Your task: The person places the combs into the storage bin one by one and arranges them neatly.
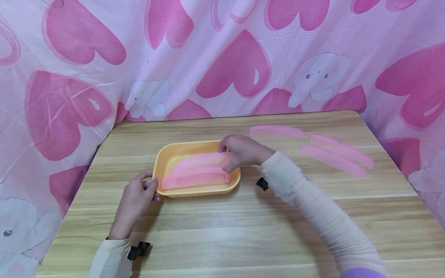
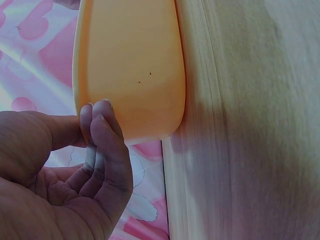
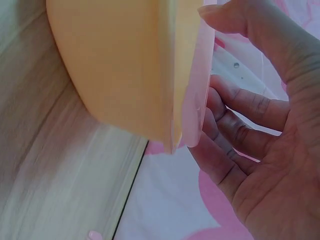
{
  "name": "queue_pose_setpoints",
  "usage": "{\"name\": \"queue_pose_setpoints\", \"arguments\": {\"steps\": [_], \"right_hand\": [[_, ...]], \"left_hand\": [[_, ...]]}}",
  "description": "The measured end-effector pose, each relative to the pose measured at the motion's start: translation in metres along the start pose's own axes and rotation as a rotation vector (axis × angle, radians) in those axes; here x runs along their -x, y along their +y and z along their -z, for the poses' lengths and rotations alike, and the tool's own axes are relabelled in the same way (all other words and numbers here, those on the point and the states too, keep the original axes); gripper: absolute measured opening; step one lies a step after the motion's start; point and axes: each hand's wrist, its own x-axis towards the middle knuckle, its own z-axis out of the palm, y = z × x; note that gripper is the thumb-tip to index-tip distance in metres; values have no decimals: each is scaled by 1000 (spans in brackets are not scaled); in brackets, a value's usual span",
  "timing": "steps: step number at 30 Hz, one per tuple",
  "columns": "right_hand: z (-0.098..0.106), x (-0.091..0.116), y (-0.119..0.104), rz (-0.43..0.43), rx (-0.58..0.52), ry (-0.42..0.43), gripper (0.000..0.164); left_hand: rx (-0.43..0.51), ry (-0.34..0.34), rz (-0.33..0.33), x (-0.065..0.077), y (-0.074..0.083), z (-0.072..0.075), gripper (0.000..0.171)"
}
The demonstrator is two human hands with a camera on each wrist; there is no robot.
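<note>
A yellow-orange plastic tray [image 1: 198, 191] stands on the table with pink combs in it. My left hand [image 1: 137, 197] pinches the tray's left rim, thumb on one side and fingers on the other, as the left wrist view also shows [image 2: 75, 175]. My right hand [image 1: 245, 150] reaches over the right end of the tray and grips a pink comb [image 1: 201, 160] across its width, between thumb and fingers. In the right wrist view that comb [image 3: 195, 107] is level with the rim. Another pink comb [image 1: 194, 180] lies along the tray's near side, partly overlapped.
Three more pink combs lie on the wooden table [image 1: 222, 235] to the right: one [image 1: 276, 131] at the back, and a pair side by side, the farther [image 1: 342, 150] and the nearer [image 1: 332, 160]. A pink heart-patterned cloth [image 1: 233, 65] hangs behind and beside the table.
</note>
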Motion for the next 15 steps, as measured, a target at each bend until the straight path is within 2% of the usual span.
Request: {"name": "queue_pose_setpoints", "arguments": {"steps": [15], "right_hand": [[-15,-14,-11,-57,-27,-74,51]], "left_hand": [[11,1,-9,0,0,0,44]]}}
